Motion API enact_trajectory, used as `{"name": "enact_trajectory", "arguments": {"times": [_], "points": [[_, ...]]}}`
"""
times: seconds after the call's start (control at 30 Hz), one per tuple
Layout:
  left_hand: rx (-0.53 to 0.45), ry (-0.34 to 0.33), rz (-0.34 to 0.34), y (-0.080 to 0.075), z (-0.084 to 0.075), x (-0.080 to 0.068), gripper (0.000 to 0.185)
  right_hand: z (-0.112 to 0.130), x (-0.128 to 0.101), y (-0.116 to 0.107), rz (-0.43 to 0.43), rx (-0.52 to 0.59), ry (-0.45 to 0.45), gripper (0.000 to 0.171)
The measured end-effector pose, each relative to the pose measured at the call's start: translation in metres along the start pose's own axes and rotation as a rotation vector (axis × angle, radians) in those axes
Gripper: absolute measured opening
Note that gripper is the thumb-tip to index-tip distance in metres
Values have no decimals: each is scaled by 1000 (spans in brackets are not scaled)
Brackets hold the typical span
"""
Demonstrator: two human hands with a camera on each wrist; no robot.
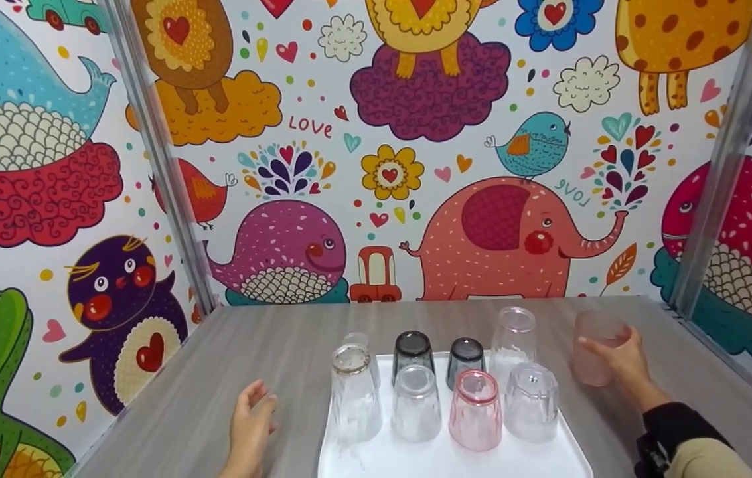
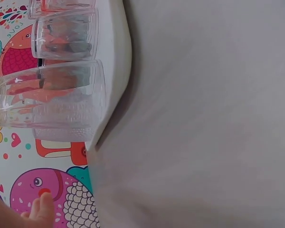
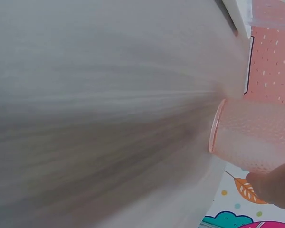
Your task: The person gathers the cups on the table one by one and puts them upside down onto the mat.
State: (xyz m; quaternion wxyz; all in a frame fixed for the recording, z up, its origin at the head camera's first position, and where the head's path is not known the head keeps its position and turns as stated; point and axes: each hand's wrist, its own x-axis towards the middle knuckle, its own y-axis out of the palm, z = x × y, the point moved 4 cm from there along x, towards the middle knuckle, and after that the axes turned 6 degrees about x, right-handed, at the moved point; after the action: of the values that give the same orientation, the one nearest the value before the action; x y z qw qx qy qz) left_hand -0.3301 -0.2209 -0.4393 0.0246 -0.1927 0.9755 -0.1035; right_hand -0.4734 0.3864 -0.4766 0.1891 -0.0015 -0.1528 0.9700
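My right hand [image 1: 621, 362] grips a pink textured glass [image 1: 591, 352] to the right of the white tray [image 1: 376, 465]. In the right wrist view, the ringed end of this glass [image 3: 251, 135] is close to the tabletop, with a thumb [image 3: 275, 187] against its side. My left hand [image 1: 253, 421] is held to the left of the tray, its fingers loosely bent around nothing. On the tray stand several upturned glasses, among them a clear one with a brownish base [image 1: 356, 398], a smaller pink glass [image 1: 475, 415] and a faceted clear glass [image 1: 531, 405].
Two dark grey glasses [image 1: 412, 358] and a tall clear glass [image 1: 515, 338] stand in the tray's back row. The grey wood-look table [image 1: 269, 345] ends at patterned panels [image 1: 389, 219] at the back and on both sides, with metal posts [image 1: 170, 172] at the corners.
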Motion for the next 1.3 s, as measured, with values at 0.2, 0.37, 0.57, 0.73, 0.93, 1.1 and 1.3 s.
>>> {"name": "enact_trajectory", "arguments": {"times": [0.2, 0.37, 0.57, 0.73, 0.93, 1.1, 1.3], "points": [[-39, -5, 6, 0, 11, 10, 53, 55, -57, -3, 48, 31, 21, 111], [-43, -13, -14, 7, 32, 27, 52, 78, -67, -12, 65, 29, -5, 111], [-1, -48, -16, 19, 45, 39, 53, 111, -73, -19, 135, 21, -87, 105], [-17, 2, -32, 29, 30, 31, 48, 139, -86, -21, 177, 15, -151, 100], [-79, 167, -63, 37, 16, 24, 47, 174, -111, -16, 175, 112, -251, 89], [-209, 427, -113, 40, -33, -15, 37, 197, -138, -2, 184, 237, -324, 76], [-137, 510, -91, 55, -100, -65, 33, 213, -165, 22, 244, 310, -358, 67]]}}
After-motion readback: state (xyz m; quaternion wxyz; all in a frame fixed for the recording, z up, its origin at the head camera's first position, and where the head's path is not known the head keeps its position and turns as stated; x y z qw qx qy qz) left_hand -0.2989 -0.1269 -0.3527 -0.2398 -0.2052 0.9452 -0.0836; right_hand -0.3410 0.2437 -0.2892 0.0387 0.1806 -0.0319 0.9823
